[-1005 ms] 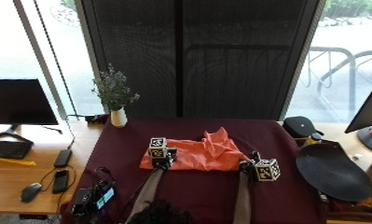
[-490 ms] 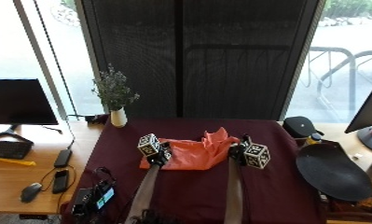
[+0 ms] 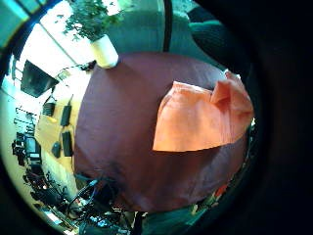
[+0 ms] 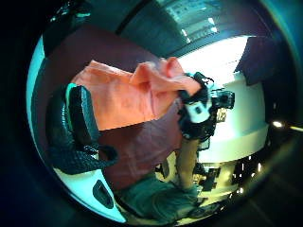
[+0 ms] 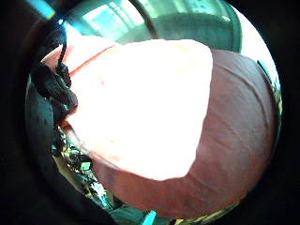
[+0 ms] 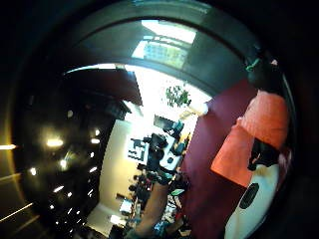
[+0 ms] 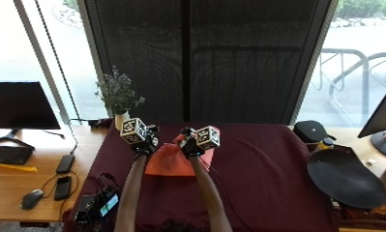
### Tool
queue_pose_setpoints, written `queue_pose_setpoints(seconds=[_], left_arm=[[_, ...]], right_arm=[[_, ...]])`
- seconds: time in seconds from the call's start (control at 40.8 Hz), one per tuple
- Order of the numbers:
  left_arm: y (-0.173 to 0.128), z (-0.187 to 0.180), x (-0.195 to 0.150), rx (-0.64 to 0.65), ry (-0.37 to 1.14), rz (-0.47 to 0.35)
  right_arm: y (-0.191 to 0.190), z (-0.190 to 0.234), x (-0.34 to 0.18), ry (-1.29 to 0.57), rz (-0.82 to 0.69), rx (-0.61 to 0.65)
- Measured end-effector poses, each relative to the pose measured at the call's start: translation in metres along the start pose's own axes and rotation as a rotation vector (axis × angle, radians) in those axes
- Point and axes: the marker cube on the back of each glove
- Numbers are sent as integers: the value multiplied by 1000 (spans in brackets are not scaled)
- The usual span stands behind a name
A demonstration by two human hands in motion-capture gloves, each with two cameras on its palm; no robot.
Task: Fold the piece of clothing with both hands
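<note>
outside view: we note left hand [image 7: 143, 143] and right hand [image 7: 191, 145] pinching lifted orange garment [image 7: 170, 164]; palm views add its hanging fold

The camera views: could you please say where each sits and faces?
Outside view: above, behind head, facing table; both forearms, left hand, right hand, garment.
Left little-finger palm: faces garment on table; no body.
Left thumb palm: faces garment, right hand gripping it.
Right little-finger palm: garment close, fingers.
Right thumb palm: room, left hand.
All share garment.
</note>
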Motion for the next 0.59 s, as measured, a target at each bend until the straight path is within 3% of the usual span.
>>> queue_pose_setpoints(seconds=[0.123, 0.294, 0.515, 0.588], left_arm=[[-5, 2, -22, 39, -28, -28], [3, 6, -41, 29, -26, -49], [25, -7, -41, 39, 0, -51], [35, -7, -41, -35, 2, -100]], right_arm=[[-2, 76, -9, 57, -242, -88], [41, 152, -2, 298, -122, -358], [69, 190, 7, 492, -228, -432], [72, 188, 9, 499, -213, -461]])
